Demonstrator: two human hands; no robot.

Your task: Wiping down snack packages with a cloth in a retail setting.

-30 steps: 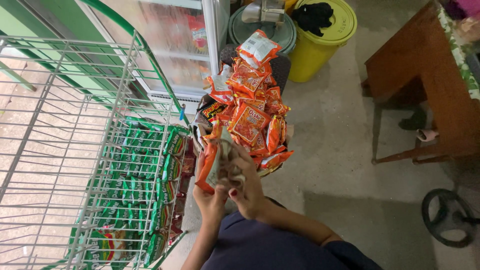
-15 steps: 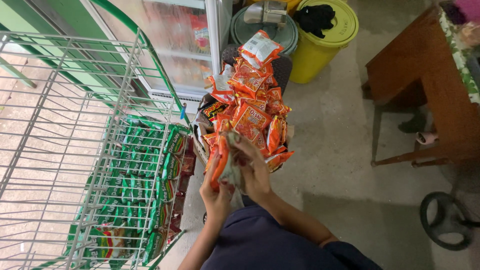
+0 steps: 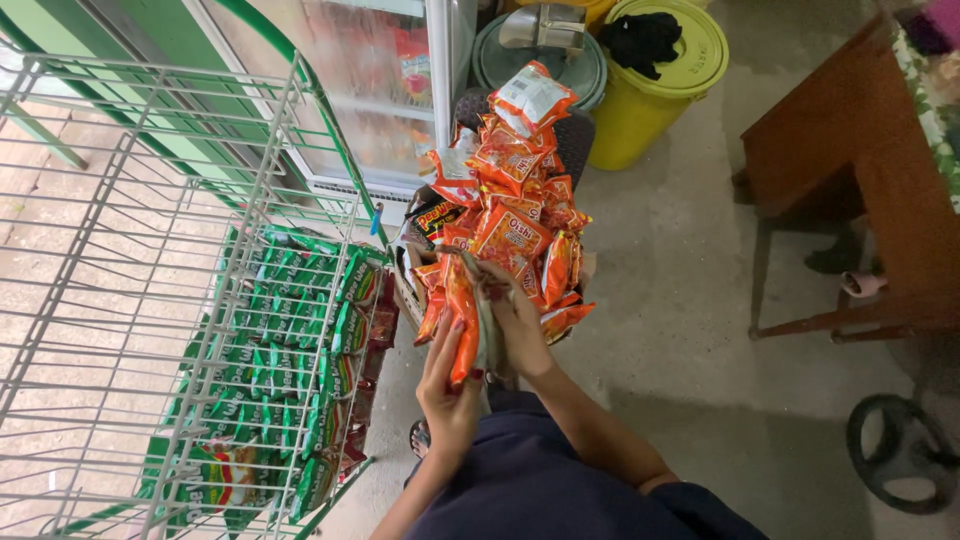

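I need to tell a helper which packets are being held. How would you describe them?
In front of the heaped box of orange packets, both hands meet. The orange packets clasped upright between left hand and right hand are the only ones lifted off the pile.

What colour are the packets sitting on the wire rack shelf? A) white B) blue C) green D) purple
C: the packets lined up on the wire rack are green, unlike the orange packets that the left hand and right hand hold.

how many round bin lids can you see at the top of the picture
2: a yellow lid with a black cloth on it, top right of the packet pile, and a grey-green lid beside it under a metal scoop. Others may be out of frame.
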